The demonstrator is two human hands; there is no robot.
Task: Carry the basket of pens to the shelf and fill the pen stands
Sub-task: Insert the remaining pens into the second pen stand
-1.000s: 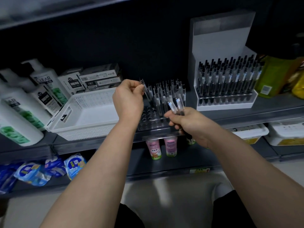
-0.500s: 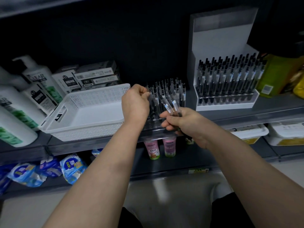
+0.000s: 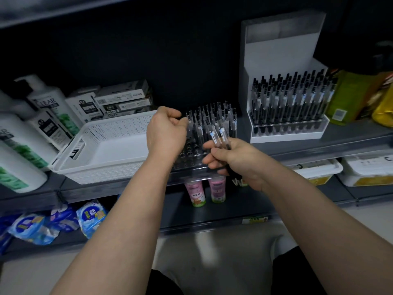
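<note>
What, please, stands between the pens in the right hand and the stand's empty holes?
Nothing visible: empty holes lie bare beside the pens in the right hand; the left hand covers the stand at left.

I had both forearms outstretched, left hand (image 3: 168, 133) with fingers curled, right hand (image 3: 236, 160) gripping several pens (image 3: 221, 136).

One camera here, worn on the person's head, looking forward and down at the shelf (image 3: 348, 137) from close in. Wide lens, plenty in frame. The left hand (image 3: 165, 133) and right hand (image 3: 236, 160) reach in from the bottom corners and meet dead centre at the clear pen stand (image 3: 192, 153), with the lower shelf (image 3: 244, 201) and floor (image 3: 25, 273) below
</note>
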